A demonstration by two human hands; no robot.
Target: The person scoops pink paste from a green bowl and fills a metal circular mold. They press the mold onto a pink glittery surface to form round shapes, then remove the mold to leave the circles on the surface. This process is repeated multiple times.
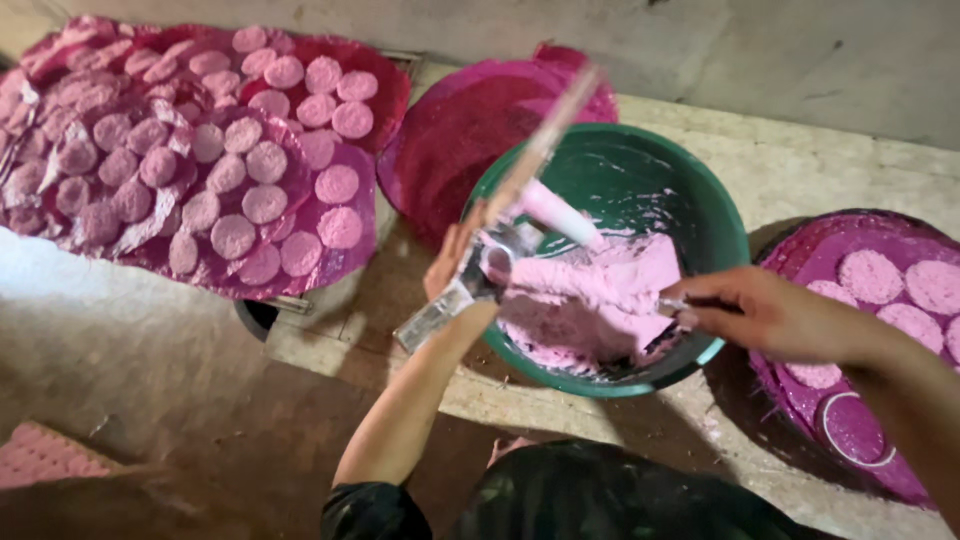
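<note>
A green basin point(715, 225) holding pink paste point(600, 300) is seen in the centre of the frame, set on a pale ledge point(800, 170). A long flat stick point(520, 190), blurred and smeared with pink, is gripped in the closed left hand point(455, 265) at the basin's left rim, and it slants from lower left toward the upper centre. A small metal ring point(497, 262) is seen just beside that hand, though it cannot be told whether it is held. The right hand point(765, 315) is closed on a thin tool point(672, 306) whose tip is sunk in the paste at the basin's right side. A magenta tray point(800, 260) with round pink discs point(870, 277) lies at the right edge. More discs point(265, 160) are spread on magenta sheets point(355, 185) at upper left.
</note>
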